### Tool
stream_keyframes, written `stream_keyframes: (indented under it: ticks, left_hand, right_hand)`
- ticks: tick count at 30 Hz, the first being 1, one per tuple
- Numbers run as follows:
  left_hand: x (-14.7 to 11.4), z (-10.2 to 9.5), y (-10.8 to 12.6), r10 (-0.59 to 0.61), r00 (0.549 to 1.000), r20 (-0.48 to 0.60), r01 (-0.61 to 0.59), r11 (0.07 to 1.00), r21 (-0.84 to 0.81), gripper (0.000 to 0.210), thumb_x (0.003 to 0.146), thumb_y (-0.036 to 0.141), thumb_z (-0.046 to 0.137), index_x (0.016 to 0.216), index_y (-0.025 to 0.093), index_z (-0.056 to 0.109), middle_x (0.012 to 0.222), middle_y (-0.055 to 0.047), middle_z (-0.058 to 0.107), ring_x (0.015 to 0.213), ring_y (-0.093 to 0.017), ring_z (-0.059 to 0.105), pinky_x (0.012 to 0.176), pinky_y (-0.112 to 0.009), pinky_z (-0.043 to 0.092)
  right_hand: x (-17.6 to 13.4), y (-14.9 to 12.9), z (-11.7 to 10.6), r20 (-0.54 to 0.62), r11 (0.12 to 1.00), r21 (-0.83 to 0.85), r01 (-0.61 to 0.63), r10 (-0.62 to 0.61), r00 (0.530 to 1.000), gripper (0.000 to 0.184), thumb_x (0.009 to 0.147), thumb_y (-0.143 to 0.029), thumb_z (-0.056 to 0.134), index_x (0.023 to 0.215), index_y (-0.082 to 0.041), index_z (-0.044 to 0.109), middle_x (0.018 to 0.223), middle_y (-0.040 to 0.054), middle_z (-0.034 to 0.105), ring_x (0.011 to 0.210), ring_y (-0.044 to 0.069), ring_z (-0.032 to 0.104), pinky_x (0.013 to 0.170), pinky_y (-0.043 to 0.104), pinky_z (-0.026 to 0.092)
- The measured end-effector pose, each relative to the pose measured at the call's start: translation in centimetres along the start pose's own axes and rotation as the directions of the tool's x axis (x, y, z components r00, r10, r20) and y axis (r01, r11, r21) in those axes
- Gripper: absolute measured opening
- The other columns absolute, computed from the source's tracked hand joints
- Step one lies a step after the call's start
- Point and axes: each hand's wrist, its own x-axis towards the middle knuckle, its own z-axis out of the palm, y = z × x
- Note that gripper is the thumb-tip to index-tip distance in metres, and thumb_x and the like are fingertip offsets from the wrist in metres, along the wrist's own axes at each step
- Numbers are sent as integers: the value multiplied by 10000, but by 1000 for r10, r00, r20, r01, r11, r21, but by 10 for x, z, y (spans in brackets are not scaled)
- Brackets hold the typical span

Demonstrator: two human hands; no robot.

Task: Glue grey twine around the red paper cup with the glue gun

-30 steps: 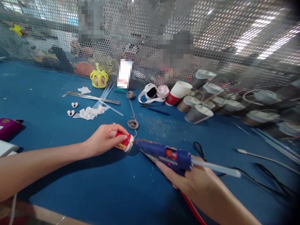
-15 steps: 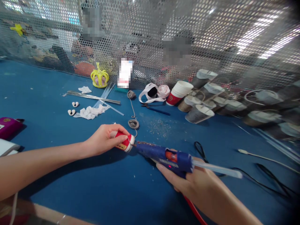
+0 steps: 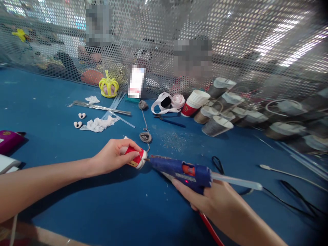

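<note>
My left hand point(image 3: 115, 155) is closed round a small red and white paper cup point(image 3: 134, 162), which lies tilted with one end towards the right. A grey cord point(image 3: 148, 147) runs from a loose coil point(image 3: 145, 137) to the cup. In my right hand point(image 3: 205, 198) is a blue hot glue gun point(image 3: 179, 169), with a red light lit on its side and a clear glue stick point(image 3: 238, 180) out of its back. The gun's nozzle is at the cup's right end; I cannot tell whether it touches.
Stacked paper cups point(image 3: 196, 102) and several grey cord-wrapped cups point(image 3: 217, 125) stand at the back right. Pliers point(image 3: 170, 121), a yellow crown point(image 3: 108, 87), glue sticks point(image 3: 116, 102) and white scraps point(image 3: 99, 123) lie behind my hands. Black cable point(image 3: 294, 194) lies right. A perforated screen point(image 3: 159, 37) borders the table.
The view has shifted very slightly. Both hands keep almost the same positions, with the cup and the glue gun still held and the nozzle still at the cup's end.
</note>
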Motion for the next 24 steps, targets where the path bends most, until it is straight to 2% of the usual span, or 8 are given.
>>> stream_keyframes:
  ticks: [4,8,10,13,15,20,24]
  left_hand:
    - [0,0,-1,6,1000,17,-6,1000,-14,181,754,273,563,821,126,644,805,-69,691,732,-164,634,670,-260,511]
    - [-1,-1,-3,0,1000,27,1,999,-37,176,760,267,567,835,125,641,774,-61,690,715,-158,639,664,-257,517]
    - [-1,0,-4,9,1000,30,-7,999,-52,177,763,264,566,831,118,641,752,-61,687,687,-150,635,657,-256,520]
    - [-1,1,-5,26,999,24,-24,997,-77,174,754,250,574,820,103,639,710,-56,677,630,-133,622,629,-250,525]
    - [-1,1,-5,33,999,22,-30,995,-95,168,748,238,579,820,97,637,688,-49,670,601,-121,613,607,-239,526]
    - [-1,2,-5,67,997,33,-63,992,-111,137,758,212,571,782,95,637,697,-51,669,599,-112,612,615,-231,527]
    - [-2,2,-4,87,996,29,-83,989,-121,129,739,198,583,794,93,635,714,-44,659,576,-98,602,589,-211,521]
  right_hand:
    - [4,1,-5,3,1000,-23,-18,18,1000,529,637,6,463,962,-350,682,586,26,666,478,164,541,498,270,422]
    - [7,3,-12,-6,999,21,25,-25,1000,483,607,23,480,879,-311,697,527,7,627,422,132,490,403,225,332]
    - [5,3,-8,-24,1000,27,12,-12,1000,492,627,29,473,910,-311,689,530,4,620,432,129,493,417,226,330]
    - [-1,1,6,-57,995,67,-71,75,996,472,731,-17,428,989,-333,664,523,-3,593,430,119,476,419,219,315]
    - [-5,-1,13,-53,989,87,-122,127,991,486,750,-29,401,1032,-338,648,544,-4,597,411,104,452,408,209,309]
    - [-14,-2,16,12,995,74,-67,66,998,548,666,7,465,1043,-349,643,629,15,643,480,132,523,482,243,406]
    - [-15,-1,16,127,950,245,-193,166,978,589,702,19,426,1118,-359,602,487,-38,579,376,94,462,367,189,324]
